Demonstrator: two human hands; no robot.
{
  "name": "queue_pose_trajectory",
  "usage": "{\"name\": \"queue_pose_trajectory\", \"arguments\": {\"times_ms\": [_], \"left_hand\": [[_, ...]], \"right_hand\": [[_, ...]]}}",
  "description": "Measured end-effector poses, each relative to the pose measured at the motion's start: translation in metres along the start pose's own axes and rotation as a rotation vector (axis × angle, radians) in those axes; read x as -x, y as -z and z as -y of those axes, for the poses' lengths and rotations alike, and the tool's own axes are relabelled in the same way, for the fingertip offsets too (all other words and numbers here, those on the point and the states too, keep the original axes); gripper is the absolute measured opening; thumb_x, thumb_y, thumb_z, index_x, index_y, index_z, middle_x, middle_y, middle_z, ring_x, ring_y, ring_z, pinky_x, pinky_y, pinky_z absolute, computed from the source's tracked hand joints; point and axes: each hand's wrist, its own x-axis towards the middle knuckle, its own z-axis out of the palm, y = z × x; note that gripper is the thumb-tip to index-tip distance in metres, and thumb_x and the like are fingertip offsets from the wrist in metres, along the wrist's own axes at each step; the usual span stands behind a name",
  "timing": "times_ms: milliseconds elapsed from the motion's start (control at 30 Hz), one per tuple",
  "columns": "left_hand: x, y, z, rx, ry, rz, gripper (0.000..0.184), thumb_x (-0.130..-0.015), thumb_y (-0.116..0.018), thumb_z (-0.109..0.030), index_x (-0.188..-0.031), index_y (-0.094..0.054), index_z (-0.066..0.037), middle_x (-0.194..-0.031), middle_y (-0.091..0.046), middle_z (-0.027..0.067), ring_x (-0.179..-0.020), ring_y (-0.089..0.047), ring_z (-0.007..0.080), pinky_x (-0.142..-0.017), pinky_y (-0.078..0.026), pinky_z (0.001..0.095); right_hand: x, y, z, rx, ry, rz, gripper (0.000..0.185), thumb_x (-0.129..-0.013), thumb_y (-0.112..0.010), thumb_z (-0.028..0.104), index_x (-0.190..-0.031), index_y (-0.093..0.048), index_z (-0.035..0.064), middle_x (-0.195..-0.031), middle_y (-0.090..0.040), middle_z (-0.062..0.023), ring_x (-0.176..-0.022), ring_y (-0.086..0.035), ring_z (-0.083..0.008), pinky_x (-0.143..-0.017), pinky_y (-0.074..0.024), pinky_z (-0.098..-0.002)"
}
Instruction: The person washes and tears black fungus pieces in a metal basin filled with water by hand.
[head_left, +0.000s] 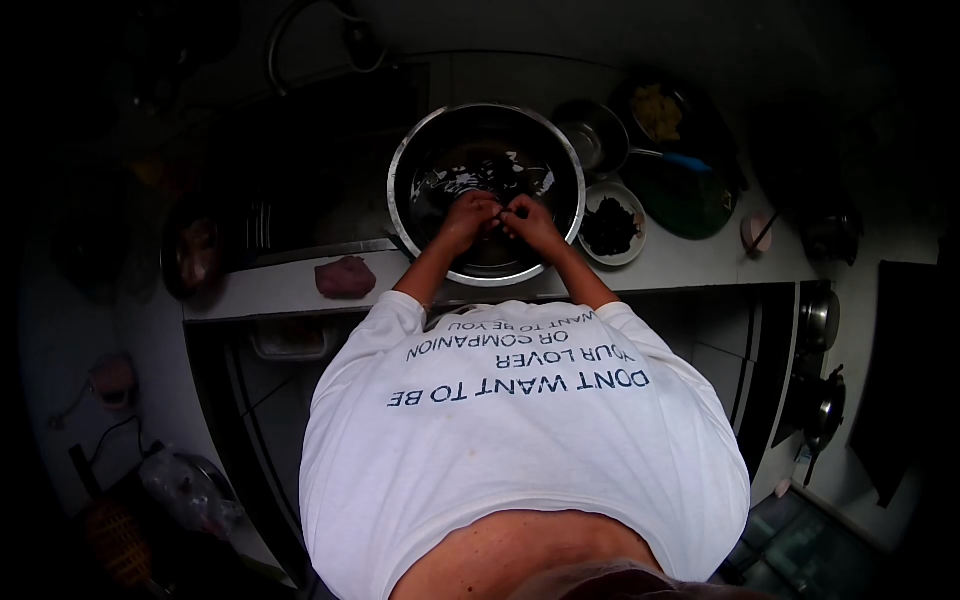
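Glinting water [440, 180], round metal basin [407, 145].

A long white table [680, 268] carries a round silver metal basin [392, 190], a round white bowl [612, 260] and a crumpled mauve cloth [346, 278].

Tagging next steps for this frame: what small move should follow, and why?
Probably carry the right hand to the white bowl beside the metal basin. Its fingertips are close to those of the left hand over the basin, seemingly pinching something too small to identify; dark material shows in the basin, and a similar dark pile sits in the bowl.
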Motion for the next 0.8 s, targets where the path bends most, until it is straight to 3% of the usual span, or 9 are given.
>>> {"name": "queue_pose_trajectory", "arguments": {"times_ms": [133, 433, 633, 800], "left_hand": [[0.0, 0.003, -0.001, 0.143, 0.054, 0.026, 0.025, -0.082, -0.052, -0.017, -0.1, -0.046, -0.002, -0.092, -0.054, 0.0105, -0.082, -0.055, 0.0177, -0.069, -0.047, 0.0288], [0.005, 0.003, -0.008, 0.39, 0.097, 0.047, 0.048, -0.081, -0.049, -0.042, -0.102, -0.047, 0.0, -0.102, -0.053, 0.0157, -0.094, -0.052, 0.0267, -0.079, -0.043, 0.0348], [0.004, 0.003, -0.01, 0.543, 0.059, 0.062, 0.056, -0.08, -0.048, -0.046, -0.105, -0.045, 0.004, -0.112, -0.047, 0.0211, -0.104, -0.047, 0.03, -0.087, -0.039, 0.0392], [0.002, 0.002, -0.012, 0.601, 0.033, 0.062, 0.058, -0.079, -0.048, -0.046, -0.106, -0.043, 0.005, -0.112, -0.046, 0.0214, -0.11, -0.042, 0.0316, -0.092, -0.035, 0.0413]], "right_hand": [[-0.002, 0.006, -0.003, -0.012, -0.042, -0.082, 0.011, -0.077, -0.056, 0.008, -0.08, -0.046, 0.0041, -0.067, -0.055, -0.0046, -0.056, -0.052, -0.0092, -0.05, -0.0419, -0.0205], [0.001, 0.005, 0.003, -0.112, -0.076, -0.056, 0.014, -0.078, -0.049, 0.005, -0.091, -0.052, 0.0011, -0.073, -0.056, -0.0056, -0.057, -0.051, -0.0088, -0.052, -0.0414, -0.0198], [0.002, 0.003, 0.003, -0.099, -0.078, 0.008, 0.022, -0.078, -0.04, 0.002, -0.094, -0.056, 0.0013, -0.076, -0.058, -0.005, -0.059, -0.053, -0.008, -0.053, -0.0426, -0.0194], [0.003, -0.001, 0.007, -0.057, -0.125, 0.144, 0.02, -0.08, -0.042, 0.006, -0.095, -0.055, 0.002, -0.08, -0.058, -0.0032, -0.064, -0.055, -0.0084, -0.055, -0.0435, -0.0199]]}}
